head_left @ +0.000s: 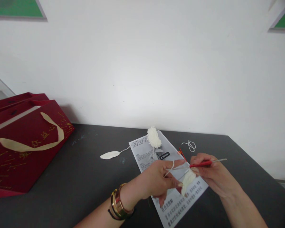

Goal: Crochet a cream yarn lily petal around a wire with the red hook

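Observation:
My right hand [210, 172] is closed around a crochet hook [201, 164] with a red grip; its pale shaft sticks out to the right. White yarn runs over the stretched index finger of my left hand [158, 179] toward the hook tip. Between the thumb and lower fingers of that hand, a small off-white crocheted piece [188, 183] is pinched. The hook's tip is at the upper edge of this piece, where the stitches are too small to make out. Beneath both hands lies a printed sheet [178, 210], partly covered by my left hand.
A white yarn ball [154, 137] rests on the sheet's far end. Left of it lies a finished-looking leaf-shaped white piece [110, 155] with a yarn tail. A loose white strand [191, 145] is on the dark table [85, 177]. Red gift bags [38, 126] stand at left, before a white wall.

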`<state>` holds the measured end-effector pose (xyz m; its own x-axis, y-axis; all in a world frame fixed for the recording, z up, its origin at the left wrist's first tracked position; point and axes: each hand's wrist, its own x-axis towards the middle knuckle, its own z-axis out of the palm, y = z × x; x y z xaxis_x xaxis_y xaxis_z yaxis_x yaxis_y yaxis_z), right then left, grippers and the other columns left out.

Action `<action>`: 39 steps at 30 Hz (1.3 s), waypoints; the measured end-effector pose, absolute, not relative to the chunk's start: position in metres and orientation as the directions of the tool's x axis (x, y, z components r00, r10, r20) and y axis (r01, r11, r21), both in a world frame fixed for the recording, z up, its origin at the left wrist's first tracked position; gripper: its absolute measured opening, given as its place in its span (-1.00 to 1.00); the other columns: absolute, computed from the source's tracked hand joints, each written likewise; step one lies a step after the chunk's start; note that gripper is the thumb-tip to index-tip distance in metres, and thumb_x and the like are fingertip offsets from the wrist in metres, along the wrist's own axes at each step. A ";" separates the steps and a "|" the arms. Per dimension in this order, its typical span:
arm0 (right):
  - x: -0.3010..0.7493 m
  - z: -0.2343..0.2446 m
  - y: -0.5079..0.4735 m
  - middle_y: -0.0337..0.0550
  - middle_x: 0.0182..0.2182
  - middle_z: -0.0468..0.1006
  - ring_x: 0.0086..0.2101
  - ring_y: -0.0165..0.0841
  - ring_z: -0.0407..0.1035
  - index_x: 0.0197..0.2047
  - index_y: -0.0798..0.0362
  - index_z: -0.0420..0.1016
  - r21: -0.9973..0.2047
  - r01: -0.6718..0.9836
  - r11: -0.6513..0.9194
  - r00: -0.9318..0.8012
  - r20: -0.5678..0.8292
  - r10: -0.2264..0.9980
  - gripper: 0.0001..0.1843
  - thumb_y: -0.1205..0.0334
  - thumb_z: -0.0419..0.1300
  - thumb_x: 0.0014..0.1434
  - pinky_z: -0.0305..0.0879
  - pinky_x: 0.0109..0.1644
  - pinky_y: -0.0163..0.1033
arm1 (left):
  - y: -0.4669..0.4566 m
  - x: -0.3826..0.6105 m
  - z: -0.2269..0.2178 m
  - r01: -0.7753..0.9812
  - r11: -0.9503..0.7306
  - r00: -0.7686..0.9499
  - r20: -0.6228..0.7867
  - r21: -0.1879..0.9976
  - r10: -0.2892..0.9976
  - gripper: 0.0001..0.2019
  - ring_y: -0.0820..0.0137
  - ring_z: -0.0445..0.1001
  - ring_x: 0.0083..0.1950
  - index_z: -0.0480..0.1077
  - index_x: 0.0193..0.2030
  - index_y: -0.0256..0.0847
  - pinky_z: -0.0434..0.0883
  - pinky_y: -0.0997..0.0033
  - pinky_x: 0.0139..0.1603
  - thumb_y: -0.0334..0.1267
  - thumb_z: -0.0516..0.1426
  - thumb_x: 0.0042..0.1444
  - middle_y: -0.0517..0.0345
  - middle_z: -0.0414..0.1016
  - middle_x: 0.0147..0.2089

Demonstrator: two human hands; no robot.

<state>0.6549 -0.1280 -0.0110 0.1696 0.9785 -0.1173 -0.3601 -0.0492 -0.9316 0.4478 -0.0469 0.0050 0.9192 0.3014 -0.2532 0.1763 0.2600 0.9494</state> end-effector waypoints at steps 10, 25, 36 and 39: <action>0.644 -0.012 -0.126 -0.23 -0.55 0.58 -0.57 -0.44 0.43 -0.52 0.07 0.55 -0.946 -0.316 -0.069 0.233 -0.148 0.961 -0.81 0.43 0.46 -0.22 0.32 -0.49 -0.38 | -0.051 0.457 0.001 0.031 -0.012 0.860 -0.021 0.999 0.510 -0.35 0.24 0.46 -0.12 0.31 0.20 -0.06 0.38 0.30 -0.17 -0.24 0.30 -0.11 -0.04 0.50 -0.01; 0.617 -0.016 -0.122 -0.17 -0.57 0.57 -0.55 -0.39 0.40 -0.42 0.07 0.58 -0.979 -0.203 -0.019 0.329 -0.086 0.940 -0.86 0.22 0.40 -0.07 0.30 -0.47 -0.31 | -0.062 0.468 -0.007 -0.094 0.280 0.675 -0.146 0.955 0.724 -0.55 0.54 0.26 -0.47 0.44 0.04 -0.24 0.22 0.49 -0.45 -0.42 0.21 -0.07 0.27 0.34 -0.46; 0.620 -0.023 -0.122 -0.19 -0.52 0.57 -0.54 -0.41 0.40 -0.36 0.06 0.58 -0.990 -0.138 -0.018 0.291 -0.058 0.955 -0.85 0.22 0.39 -0.05 0.33 -0.45 -0.32 | -0.052 0.466 -0.006 -0.053 0.327 0.717 -0.192 0.944 0.670 -0.42 0.61 0.20 -0.58 0.38 0.11 -0.30 0.22 0.54 -0.55 -0.33 0.29 -0.13 0.36 0.25 -0.54; 0.619 -0.019 -0.122 -0.21 -0.50 0.57 -0.58 -0.45 0.36 -0.37 0.07 0.59 -0.993 -0.110 -0.032 0.263 -0.060 0.963 -0.78 0.28 0.45 -0.16 0.32 -0.51 -0.34 | -0.052 0.465 -0.008 -0.024 0.308 0.725 -0.196 0.951 0.661 -0.41 0.61 0.22 -0.60 0.37 0.13 -0.29 0.17 0.54 -0.59 -0.27 0.29 -0.10 0.35 0.26 -0.54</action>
<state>0.6194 -0.1221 -0.0191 0.2633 0.9628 -0.0600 -0.1102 -0.0318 -0.9934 0.4646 -0.0520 -0.0076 0.7247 0.6607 -0.1957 -0.0240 0.3080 0.9511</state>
